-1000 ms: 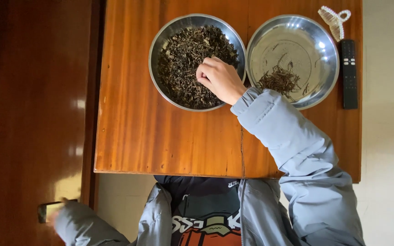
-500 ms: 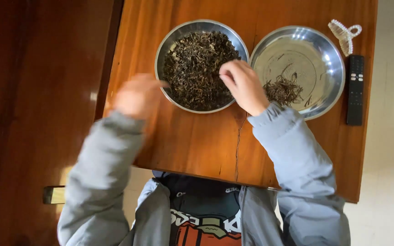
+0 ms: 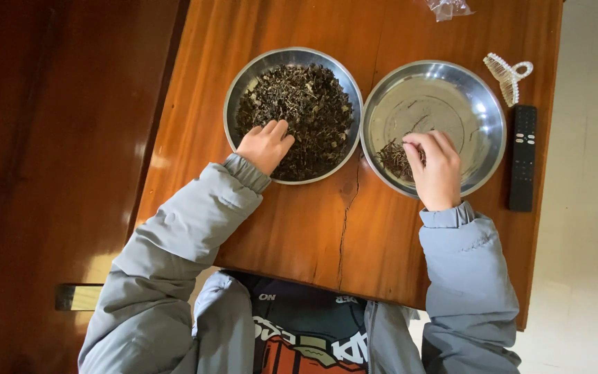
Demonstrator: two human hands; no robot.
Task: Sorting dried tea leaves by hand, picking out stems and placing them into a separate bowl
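Two round metal bowls stand side by side on a wooden table [image 3: 299,235]. The left bowl [image 3: 240,93] is full of dark dried leaves and stems [image 3: 306,104]. My left hand [image 3: 264,145] rests in its near left part, fingers curled into the leaves. The right bowl [image 3: 479,104] is mostly bare, with a small pile of dark stems [image 3: 392,158] at its near left. My right hand [image 3: 436,170] hovers over that pile, fingertips pinched together; whether it holds a stem is hidden.
A black remote control [image 3: 522,158] lies at the table's right edge, with a pale hair claw clip [image 3: 506,73] just beyond it. A crumpled clear plastic bag [image 3: 446,8] sits at the far edge. A crack [image 3: 346,228] runs through the tabletop between the bowls.
My left hand came up from below the table and into the left bowl. My right hand moved from the left bowl across to the stem pile in the right bowl.
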